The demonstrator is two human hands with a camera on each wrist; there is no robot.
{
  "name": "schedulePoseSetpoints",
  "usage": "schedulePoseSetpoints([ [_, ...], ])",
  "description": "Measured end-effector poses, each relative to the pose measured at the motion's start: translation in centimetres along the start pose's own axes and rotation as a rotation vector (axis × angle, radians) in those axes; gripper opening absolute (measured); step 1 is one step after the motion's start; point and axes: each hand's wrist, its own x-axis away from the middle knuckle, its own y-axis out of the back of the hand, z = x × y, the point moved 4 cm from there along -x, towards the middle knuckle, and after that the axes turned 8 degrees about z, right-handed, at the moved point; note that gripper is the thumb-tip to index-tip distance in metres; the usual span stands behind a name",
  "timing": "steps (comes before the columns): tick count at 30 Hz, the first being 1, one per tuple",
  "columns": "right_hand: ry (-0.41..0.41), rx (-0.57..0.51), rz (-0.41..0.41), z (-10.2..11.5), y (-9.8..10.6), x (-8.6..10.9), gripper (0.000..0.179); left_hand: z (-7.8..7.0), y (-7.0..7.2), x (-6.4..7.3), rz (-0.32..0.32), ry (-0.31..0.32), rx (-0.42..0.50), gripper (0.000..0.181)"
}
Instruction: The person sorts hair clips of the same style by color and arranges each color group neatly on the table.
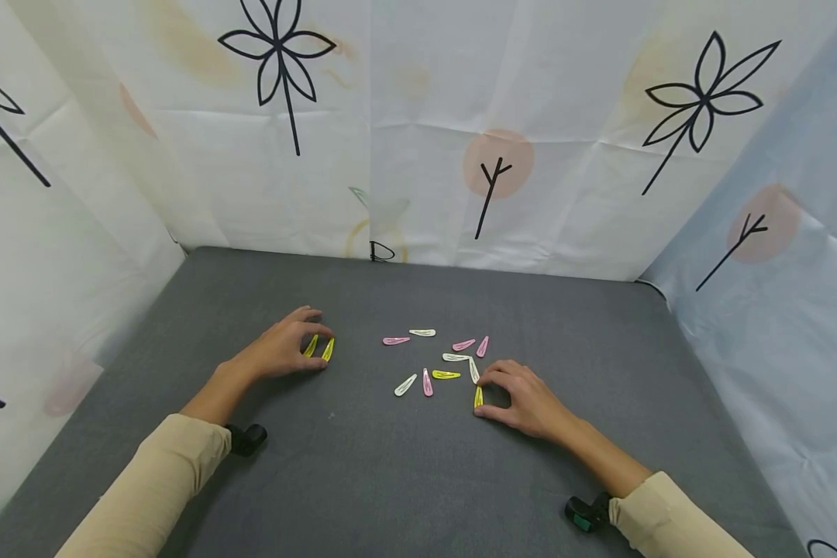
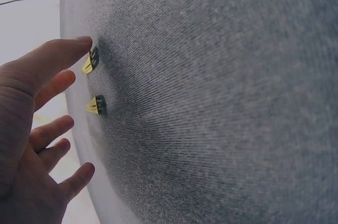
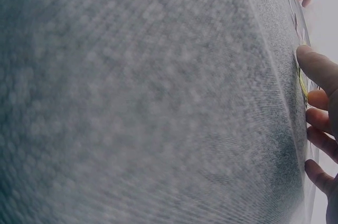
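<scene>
My left hand point(image 1: 282, 347) spans a yellow hair clip point(image 1: 328, 349) on the grey table, thumb at its near end and index finger at its far end. A second yellow clip point(image 1: 311, 346) lies just beside it, under the curve of the fingers; the left wrist view also shows this pair. On the other side, my right hand point(image 1: 523, 399) pinches a yellow hair clip point(image 1: 478, 397) by its ends between thumb and index finger. Right past that index fingertip lies a white clip point(image 1: 473, 370). The right wrist view catches only the edge of the held clip point(image 3: 302, 83).
Between the hands lie several loose clips, among them a yellow clip point(image 1: 446, 375), a pink clip point(image 1: 428, 383) and a white clip point(image 1: 405, 385). Farther back are more pink and white ones. Printed white cloth point(image 1: 425, 209) walls the table's back and sides.
</scene>
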Motion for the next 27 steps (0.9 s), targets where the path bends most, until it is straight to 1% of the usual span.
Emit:
schedulePoseSetpoints([
  [5, 0.005, -0.002, -0.009, 0.1, 0.0, 0.0, 0.039, 0.0, -0.1, 0.0, 0.021, -0.001, -0.001, 0.054],
  [11, 0.018, 0.006, -0.021, 0.0, -0.1, 0.0, 0.038, 0.1, -0.1, -0.2, 0.068, 0.028, -0.019, 0.063],
  [13, 0.017, 0.008, -0.023, 0.0, -0.1, 0.0, 0.038, 0.1, -0.1, -0.3, 0.066, 0.034, -0.017, 0.063],
  [15, 0.017, 0.011, -0.026, 0.0, 0.0, 0.0, 0.038, -0.1, -0.1, -0.5, 0.048, 0.024, -0.011, 0.062],
  [17, 0.013, 0.01, -0.023, 0.0, 0.0, 0.0, 0.039, -0.5, -0.1, -0.7, 0.026, 0.01, 0.002, 0.061],
  [20, 0.005, 0.004, -0.013, -0.1, 0.0, 0.0, 0.039, -1.6, -0.4, -1.1, -0.008, -0.031, 0.014, 0.059],
  [24, 0.001, 0.001, -0.003, -0.1, -0.1, 0.0, 0.039, -3.2, -1.2, -2.0, -0.018, -0.076, 0.016, 0.056],
  [27, 0.001, 0.0, -0.005, -0.1, -0.1, 0.0, 0.039, -4.5, -1.9, -2.7, -0.008, -0.1, 0.02, 0.054],
])
